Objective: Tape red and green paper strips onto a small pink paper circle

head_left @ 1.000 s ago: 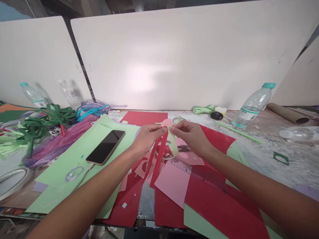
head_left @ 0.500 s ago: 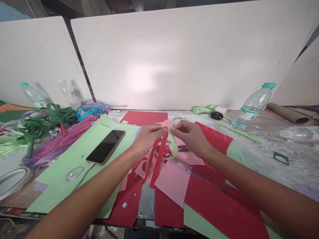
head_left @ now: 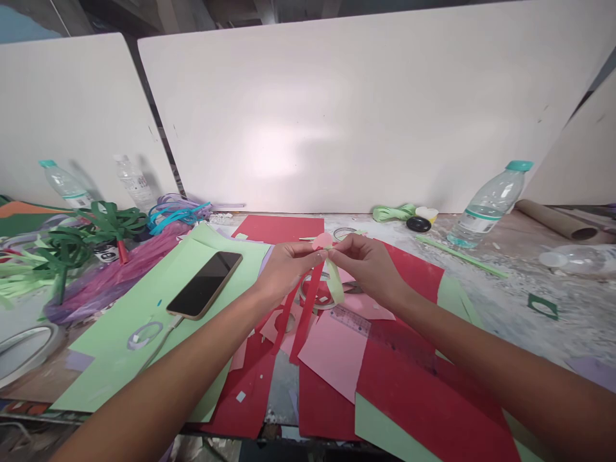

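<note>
Both hands meet near the centre, fingers pinched together around a small paper piece. My left hand [head_left: 294, 264] grips the pink paper circle [head_left: 322, 241] and the top of the red paper strips [head_left: 307, 314], which hang down. My right hand [head_left: 359, 256] is closed on the upper end of a light green strip [head_left: 336, 285], also hanging. The fingertips hide where the pieces join. Below them lie a tape roll [head_left: 308, 296], partly covered scissors [head_left: 353, 289], a clear ruler [head_left: 351, 321] and pink paper [head_left: 332, 353].
A phone [head_left: 205, 285] with a cable lies on green sheets [head_left: 115, 314] at left. Green paper loops [head_left: 113, 221] and a purple bag [head_left: 91, 282] are beyond. A bottle [head_left: 491, 208] leans at right, near a cardboard tube [head_left: 556, 219]. White boards [head_left: 337, 115] stand behind.
My hands have drawn slightly closer together at the fingertips. The hanging red strips have shifted a little to the left at their lower part.
</note>
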Motion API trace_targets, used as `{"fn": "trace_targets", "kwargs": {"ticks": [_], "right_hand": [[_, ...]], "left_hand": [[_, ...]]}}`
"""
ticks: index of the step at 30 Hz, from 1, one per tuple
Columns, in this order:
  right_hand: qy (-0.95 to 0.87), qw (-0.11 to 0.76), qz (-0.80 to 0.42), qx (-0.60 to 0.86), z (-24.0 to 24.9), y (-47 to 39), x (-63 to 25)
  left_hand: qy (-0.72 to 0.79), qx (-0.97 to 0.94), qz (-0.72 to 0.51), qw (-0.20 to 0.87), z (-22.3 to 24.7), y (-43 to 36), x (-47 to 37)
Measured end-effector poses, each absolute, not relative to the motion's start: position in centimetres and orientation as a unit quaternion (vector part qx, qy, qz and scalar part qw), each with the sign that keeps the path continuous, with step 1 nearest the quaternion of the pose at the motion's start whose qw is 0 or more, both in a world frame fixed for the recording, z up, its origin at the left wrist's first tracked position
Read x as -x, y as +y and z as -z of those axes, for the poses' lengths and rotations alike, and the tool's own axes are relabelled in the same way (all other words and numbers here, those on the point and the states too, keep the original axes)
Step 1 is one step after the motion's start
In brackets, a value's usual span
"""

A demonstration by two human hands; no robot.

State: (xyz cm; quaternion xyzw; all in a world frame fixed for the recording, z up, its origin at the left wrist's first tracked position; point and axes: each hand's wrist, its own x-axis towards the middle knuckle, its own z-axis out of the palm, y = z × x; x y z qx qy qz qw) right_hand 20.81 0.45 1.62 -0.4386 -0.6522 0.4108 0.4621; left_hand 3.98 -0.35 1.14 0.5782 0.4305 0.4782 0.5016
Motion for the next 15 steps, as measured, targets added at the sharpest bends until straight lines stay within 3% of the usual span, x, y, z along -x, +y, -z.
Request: {"fn": "trace_targets", "kwargs": {"ticks": [15], "right_hand": [[-0.664,0.436,-0.409,0.449,-1.99,0.58,-21.04]], "left_hand": [[0.425,-0.611,-0.448,0.495,-1.28,0.01,-3.33]]}}
